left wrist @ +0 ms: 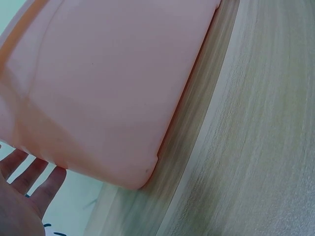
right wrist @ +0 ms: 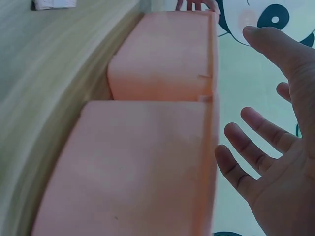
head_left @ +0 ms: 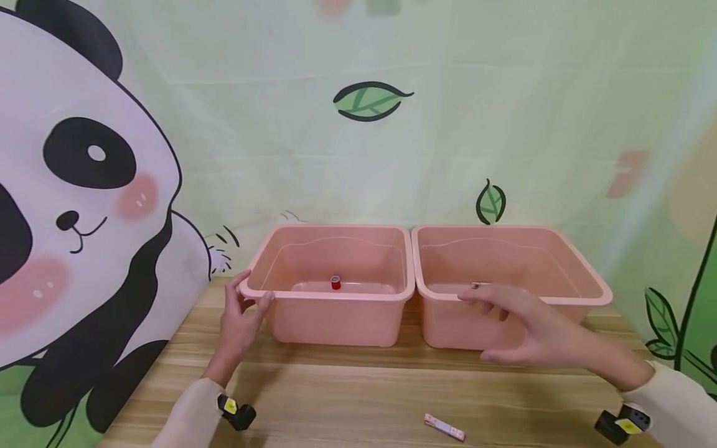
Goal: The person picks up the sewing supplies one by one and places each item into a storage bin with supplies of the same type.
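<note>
Two pink plastic bins stand side by side, the left bin (head_left: 336, 320) and the right bin (head_left: 448, 323). At the left bin's front left corner, my left hand (head_left: 242, 323) grips the rim, thumb at the front and fingers along the side. Its fingers (left wrist: 47, 189) touch the bin wall in the left wrist view. My right hand (head_left: 532, 326), fingers spread and holding nothing, hovers at the right bin's front rim. Inside the left bin is a small red cylinder (head_left: 335, 282) with a pale top. A small light-coloured piece (head_left: 478, 285) shows in the right bin, partly hidden by the hand.
A narrow pink-and-white strip (head_left: 444, 427) lies on the wooden table (head_left: 347, 398) near the front. Behind the bins hangs a green cloth backdrop (head_left: 269, 124) printed with a panda and leaves.
</note>
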`<state>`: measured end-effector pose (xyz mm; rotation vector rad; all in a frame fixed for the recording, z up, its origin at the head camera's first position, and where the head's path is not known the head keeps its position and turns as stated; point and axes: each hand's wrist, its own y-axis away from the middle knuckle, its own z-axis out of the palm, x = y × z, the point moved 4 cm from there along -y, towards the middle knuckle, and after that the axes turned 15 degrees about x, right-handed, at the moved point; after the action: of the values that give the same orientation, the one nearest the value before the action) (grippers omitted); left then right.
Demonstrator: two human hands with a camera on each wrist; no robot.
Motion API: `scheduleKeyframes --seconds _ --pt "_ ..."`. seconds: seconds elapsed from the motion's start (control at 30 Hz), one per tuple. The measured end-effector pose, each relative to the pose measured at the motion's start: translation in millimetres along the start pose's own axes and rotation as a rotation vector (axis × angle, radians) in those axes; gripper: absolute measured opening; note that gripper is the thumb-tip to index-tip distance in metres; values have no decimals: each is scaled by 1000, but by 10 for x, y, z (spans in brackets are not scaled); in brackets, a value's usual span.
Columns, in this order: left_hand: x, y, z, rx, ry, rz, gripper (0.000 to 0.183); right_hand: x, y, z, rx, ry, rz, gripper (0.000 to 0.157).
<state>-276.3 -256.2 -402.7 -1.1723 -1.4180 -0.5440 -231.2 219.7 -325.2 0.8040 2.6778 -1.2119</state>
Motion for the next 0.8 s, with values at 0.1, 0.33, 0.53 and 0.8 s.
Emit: scheduleKeyframes --seconds 0.1,0.33,0.53,0.8 --pt "10 7 -1 0 -2 0 74 6 76 92 -22 11 25 82" --pt "-128 -72 29 10 -5 2 75 42 222 316 -61 -52 73 80" --pt "41 4 20 1 0 24 74 69 303 489 -58 -93 50 79" --pt "22 7 5 13 7 29 73 66 449 749 -51 -130 11 79"
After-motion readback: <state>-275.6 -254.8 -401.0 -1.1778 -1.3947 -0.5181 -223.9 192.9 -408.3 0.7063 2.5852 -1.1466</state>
